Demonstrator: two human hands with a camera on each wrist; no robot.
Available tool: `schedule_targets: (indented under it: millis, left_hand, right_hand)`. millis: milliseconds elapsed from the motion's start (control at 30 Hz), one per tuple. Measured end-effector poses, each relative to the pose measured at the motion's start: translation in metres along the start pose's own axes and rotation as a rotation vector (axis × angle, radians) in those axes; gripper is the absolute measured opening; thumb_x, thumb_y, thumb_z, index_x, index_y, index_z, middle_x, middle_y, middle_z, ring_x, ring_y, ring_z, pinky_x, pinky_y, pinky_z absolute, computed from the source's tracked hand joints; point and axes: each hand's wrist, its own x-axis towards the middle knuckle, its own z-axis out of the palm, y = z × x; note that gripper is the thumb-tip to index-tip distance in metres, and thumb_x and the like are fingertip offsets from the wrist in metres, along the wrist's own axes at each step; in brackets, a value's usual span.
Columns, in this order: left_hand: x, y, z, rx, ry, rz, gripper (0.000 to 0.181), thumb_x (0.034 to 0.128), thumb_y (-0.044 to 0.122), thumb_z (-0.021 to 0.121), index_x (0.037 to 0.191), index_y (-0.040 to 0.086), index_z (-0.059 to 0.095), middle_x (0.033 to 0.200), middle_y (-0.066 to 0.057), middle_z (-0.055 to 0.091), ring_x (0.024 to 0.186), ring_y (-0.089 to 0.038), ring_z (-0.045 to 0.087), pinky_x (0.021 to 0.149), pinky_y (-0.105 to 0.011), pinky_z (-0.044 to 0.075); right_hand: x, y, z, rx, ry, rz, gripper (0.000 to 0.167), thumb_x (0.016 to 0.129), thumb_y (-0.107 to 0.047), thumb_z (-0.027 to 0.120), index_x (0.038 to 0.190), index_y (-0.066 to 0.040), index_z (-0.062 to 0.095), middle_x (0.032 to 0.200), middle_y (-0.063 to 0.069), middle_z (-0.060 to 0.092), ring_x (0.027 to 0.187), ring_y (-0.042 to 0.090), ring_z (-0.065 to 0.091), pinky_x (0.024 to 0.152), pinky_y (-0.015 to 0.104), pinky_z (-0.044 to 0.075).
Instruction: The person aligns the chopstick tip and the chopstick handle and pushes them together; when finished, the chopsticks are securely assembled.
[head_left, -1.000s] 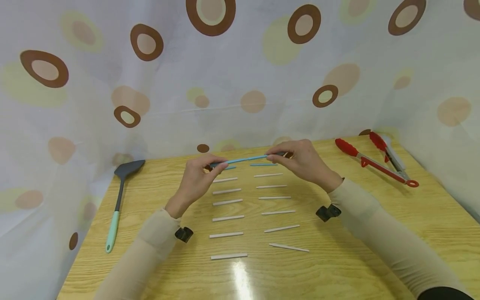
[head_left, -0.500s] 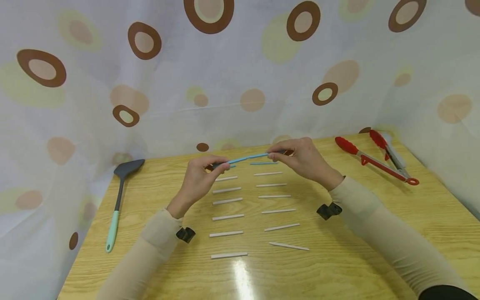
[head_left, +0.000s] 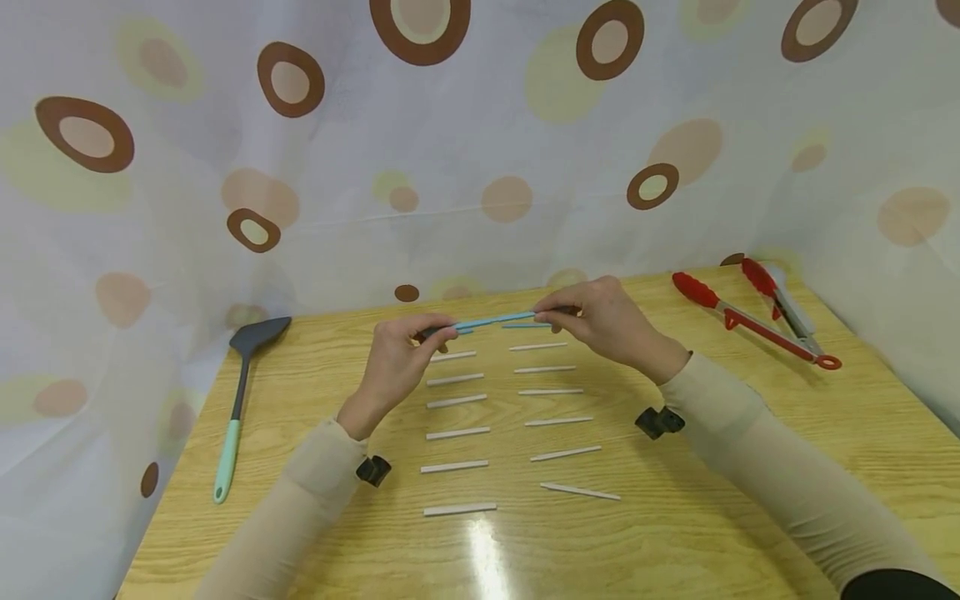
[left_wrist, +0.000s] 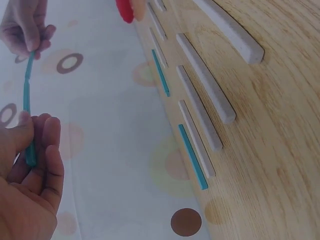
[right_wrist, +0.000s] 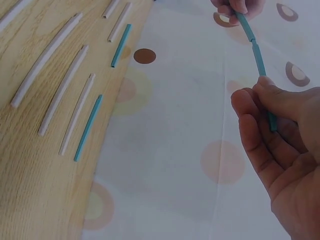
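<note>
A thin blue stick [head_left: 497, 319] is held level above the far part of the table. It has a narrow step near its middle, where two lengths meet end to end; whether they are fixed together I cannot tell. My left hand [head_left: 393, 354] pinches its left end between thumb and fingers. The other end is pinched by my right hand [head_left: 603, 323]. In the left wrist view, the left thumb presses the stick [left_wrist: 27, 100] against the curled fingers. The right wrist view shows the same kind of grip on the stick [right_wrist: 259, 60] by the right hand [right_wrist: 285, 135].
Two columns of white sticks, a left one [head_left: 457, 433] and a right one [head_left: 558, 422], lie on the wooden table [head_left: 337, 533]. Blue sticks [left_wrist: 192, 156] lie at the far end. A dark turner [head_left: 243, 375] is on the left, red-tipped tongs [head_left: 757, 325] on the right. Patterned cloth [head_left: 450, 167] hangs behind.
The blue stick looked slightly arched half a second ago and is straighter now. Both hands keep their pinch and have hardly moved. The sticks on the table lie as before.
</note>
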Motion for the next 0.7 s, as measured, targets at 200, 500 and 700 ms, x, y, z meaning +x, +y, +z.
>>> schedule_targets:
  millis: [200,500,700]
  left_hand:
    - [-0.0008,0.0021,0.0024,0.013,0.019,0.012,0.015,0.0927,0.014,0.07,0.104,0.008,0.077,0.083,0.002,0.073,0.066,-0.013,0.067,0.047,-0.026,0.042]
    - [-0.0015,0.0031,0.0061,-0.023,0.06,0.028,0.015,0.091,0.009,0.072,0.103,0.003,0.077,0.087,-0.004,0.074,0.067,-0.015,0.068,0.056,-0.027,0.052]
    - [-0.0035,0.0017,0.0023,-0.025,0.068,0.005,0.015,0.0902,0.008,0.073,0.103,0.003,0.077,0.087,-0.003,0.074,0.068,-0.011,0.067,0.059,-0.03,0.053]
  right_hand:
    - [0.0005,-0.0031,0.0009,-0.004,-0.034,-0.003,0.01,0.089,-0.009,0.075,0.098,-0.006,0.079,0.077,-0.003,0.071,0.063,0.008,0.064,0.059,0.028,0.053]
    - [0.0036,-0.0041,0.0052,-0.019,0.054,-0.053,0.009,0.085,-0.004,0.077,0.094,-0.005,0.079,0.073,0.0,0.071,0.06,0.009,0.065,0.049,0.025,0.048]
    - [0.0094,-0.0076,0.0075,-0.027,0.1,-0.112,0.009,0.083,-0.004,0.079,0.092,-0.004,0.079,0.071,0.001,0.07,0.06,0.01,0.064,0.051,0.027,0.05]
